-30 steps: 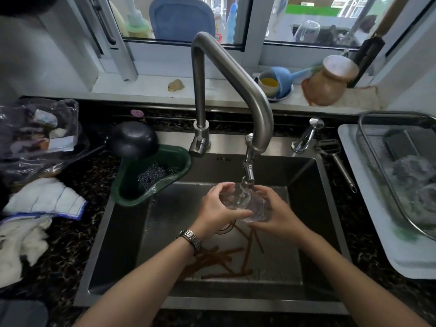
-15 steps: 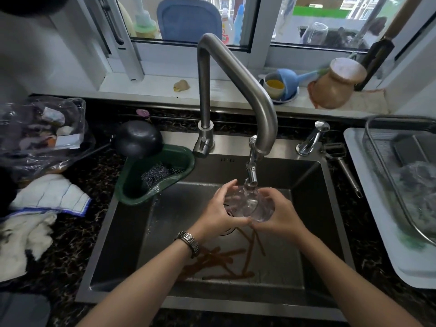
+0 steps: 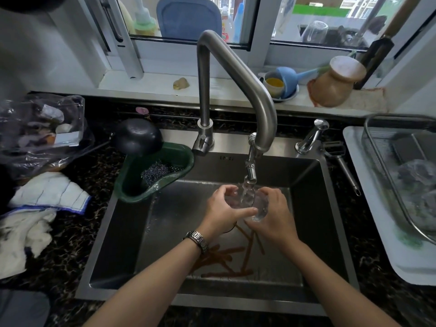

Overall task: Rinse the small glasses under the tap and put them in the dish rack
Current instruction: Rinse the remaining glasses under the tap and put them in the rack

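Observation:
A small clear glass (image 3: pixel 250 204) sits under the running tap (image 3: pixel 250 171) over the middle of the steel sink (image 3: pixel 132 232). Water runs into it. My left hand (image 3: pixel 221 213) grips the glass from the left, thumb across its front. My right hand (image 3: pixel 276 215) cups it from the right and below. The wire dish rack (image 3: pixel 387 175) stands on a white tray (image 3: pixel 377 232) at the right, with a few clear glasses in it, blurred.
Brown chopsticks (image 3: pixel 226 260) lie on the sink floor. A green corner strainer (image 3: pixel 151 175) with a steel scourer hangs at the sink's back left, a black ladle (image 3: pixel 136 135) behind it. Cloths (image 3: pixel 44 197) and a plastic bag (image 3: pixel 40 128) cover the left counter. A peeler (image 3: pixel 342 164) lies right of the sink.
Both hands stay on the glass under the tap. They have turned it slightly; my left thumb now lies across its front. The view has tilted a little.

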